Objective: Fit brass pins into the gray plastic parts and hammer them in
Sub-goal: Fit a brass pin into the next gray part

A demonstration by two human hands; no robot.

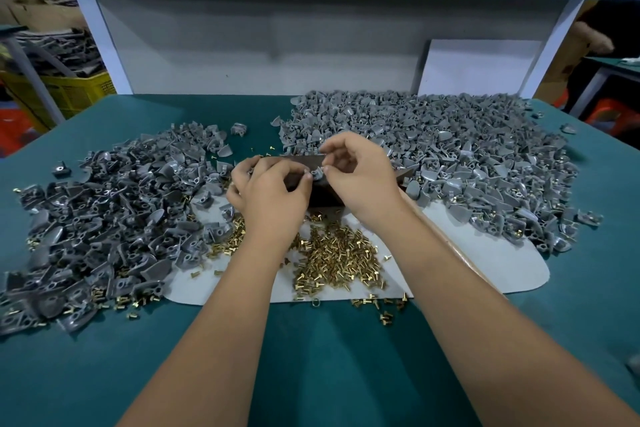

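- Left hand [268, 191]: raised over the middle of the table, fingers curled, fingertips pinching a small gray plastic part [316, 174] from the left.
- Right hand [360, 172]: meets the left hand at the same part, thumb and forefinger pinched close at its right edge; whether a pin sits between them is too small to tell.
- Dark block [313, 184]: lies directly under and behind both hands, mostly hidden by them.
- Brass pins [332, 253]: a loose heap on the near middle of the table, spread across a pale mat [485, 253], with strays scattered toward the near edge.
- Left pile of gray parts [110, 218]: darker-looking, fills the left side of the table, with pins mixed in along its near edge.
- Right pile of gray parts [433, 142]: larger, spreads over the far right, overlapping the mat.
- Green table [329, 357]: bears all of the above; a white frame [311, 45] stands at its far edge.
- Yellow crate [65, 90]: far left, beyond the table.
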